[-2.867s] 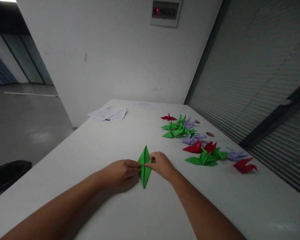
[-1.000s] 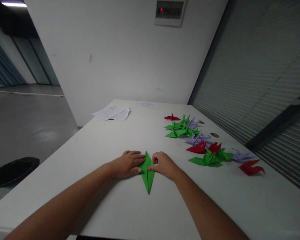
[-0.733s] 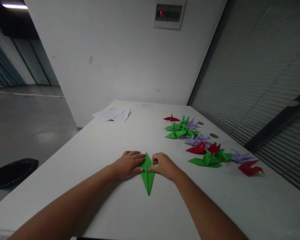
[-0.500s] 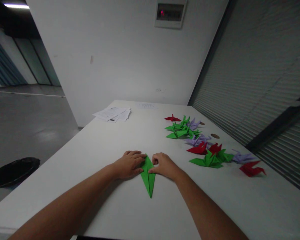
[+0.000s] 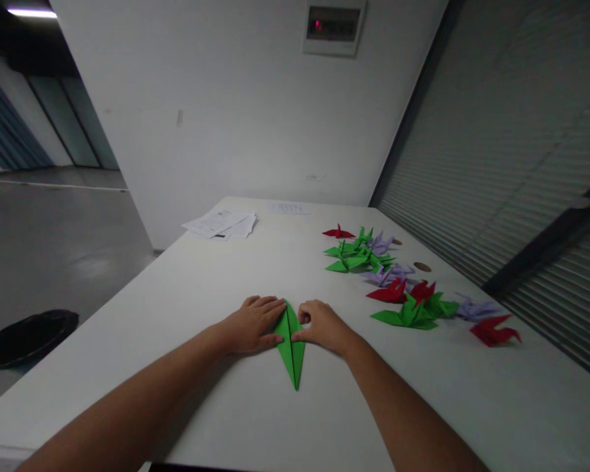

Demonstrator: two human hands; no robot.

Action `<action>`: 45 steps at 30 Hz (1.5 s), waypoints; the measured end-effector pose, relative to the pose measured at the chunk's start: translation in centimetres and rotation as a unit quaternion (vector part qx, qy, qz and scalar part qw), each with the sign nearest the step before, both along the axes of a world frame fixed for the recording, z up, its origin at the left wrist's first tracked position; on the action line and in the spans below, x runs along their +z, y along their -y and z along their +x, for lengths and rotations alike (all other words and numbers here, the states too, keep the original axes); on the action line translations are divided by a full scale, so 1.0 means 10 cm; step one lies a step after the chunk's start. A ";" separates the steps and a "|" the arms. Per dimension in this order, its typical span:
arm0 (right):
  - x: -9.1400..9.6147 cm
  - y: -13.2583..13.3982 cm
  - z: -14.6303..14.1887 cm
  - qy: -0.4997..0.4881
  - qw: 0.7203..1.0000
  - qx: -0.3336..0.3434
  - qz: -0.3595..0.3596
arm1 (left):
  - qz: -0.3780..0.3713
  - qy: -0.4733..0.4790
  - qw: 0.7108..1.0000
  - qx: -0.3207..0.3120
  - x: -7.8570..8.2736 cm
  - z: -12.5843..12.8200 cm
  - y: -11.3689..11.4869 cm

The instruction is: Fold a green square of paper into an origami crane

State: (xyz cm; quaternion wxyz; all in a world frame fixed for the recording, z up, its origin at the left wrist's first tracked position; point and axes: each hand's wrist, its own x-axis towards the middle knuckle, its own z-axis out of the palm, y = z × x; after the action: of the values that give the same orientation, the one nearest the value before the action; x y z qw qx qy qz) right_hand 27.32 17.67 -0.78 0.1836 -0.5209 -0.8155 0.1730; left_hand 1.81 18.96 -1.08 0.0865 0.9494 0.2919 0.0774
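A green origami paper [image 5: 291, 357], folded into a narrow diamond with a crease down its middle, lies on the white table in front of me. My left hand [image 5: 255, 324] rests flat along its left side, fingers stretched out, the fingertips and thumb over the paper's edge. On the opposite side my right hand [image 5: 324, 326] has its fingers curled in, and its thumb presses on the paper near the centre crease. The curled fingers hide part of the right edge.
Several folded cranes in green [image 5: 356, 261], red [image 5: 494, 331] and purple [image 5: 474, 307] line the table's right side, by the window blinds [image 5: 496, 131]. Printed sheets [image 5: 221, 223] lie at the far left. A black-lined bin [image 5: 29, 337] stands on the floor at left.
My left fingers have drawn slightly closer together at the paper's upper left edge. The right hand and the green paper look almost unchanged.
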 end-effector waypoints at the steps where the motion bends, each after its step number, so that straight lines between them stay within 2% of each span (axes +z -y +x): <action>1: -0.01 0.00 0.00 -0.002 1.000 0.001 0.001 | 0.000 0.004 1.000 -0.003 0.00 0.00 0.00; 5: -0.04 -0.01 0.01 -0.016 1.000 0.007 0.008 | 0.012 0.055 0.998 -0.022 0.06 -0.02 -0.02; 8: -0.03 -0.01 0.02 -0.012 1.000 0.007 0.004 | -0.017 0.133 0.984 -0.115 0.15 -0.05 0.01; 11: 0.00 0.00 0.01 -0.008 1.000 0.003 -0.008 | -0.102 0.179 0.956 -0.209 0.24 -0.08 0.06; 14: 0.02 0.00 0.01 -0.009 1.000 0.001 -0.013 | -0.143 0.171 0.944 -0.243 0.31 -0.08 0.12; 18: -0.01 -0.01 0.01 -0.006 1.000 -0.003 -0.013 | -0.139 0.160 0.940 -0.266 0.35 -0.05 0.13; 26: 0.00 0.00 0.01 -0.013 1.000 0.008 -0.009 | -0.094 0.153 0.966 -0.187 0.19 -0.05 0.04; 31: 0.00 0.00 0.03 -0.019 1.000 0.012 -0.005 | -0.038 0.096 0.990 -0.099 0.01 -0.02 0.00; 36: 0.03 0.01 0.03 -0.016 1.000 0.011 -0.007 | -0.009 0.052 0.998 -0.033 -0.13 0.03 -0.02; 39: 0.05 0.02 0.02 -0.013 1.000 0.011 -0.011 | -0.003 0.030 1.000 -0.009 -0.14 0.05 0.00; 45: 0.08 0.03 0.01 -0.007 1.000 0.006 -0.016 | -0.021 0.004 1.000 0.008 -0.03 0.07 0.07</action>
State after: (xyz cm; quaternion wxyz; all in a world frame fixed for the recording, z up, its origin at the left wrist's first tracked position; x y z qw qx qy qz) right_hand 27.39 17.37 0.00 0.1795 -0.5176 -0.8146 0.1907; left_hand 2.53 18.24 -1.37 0.1073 0.9446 0.3007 0.0757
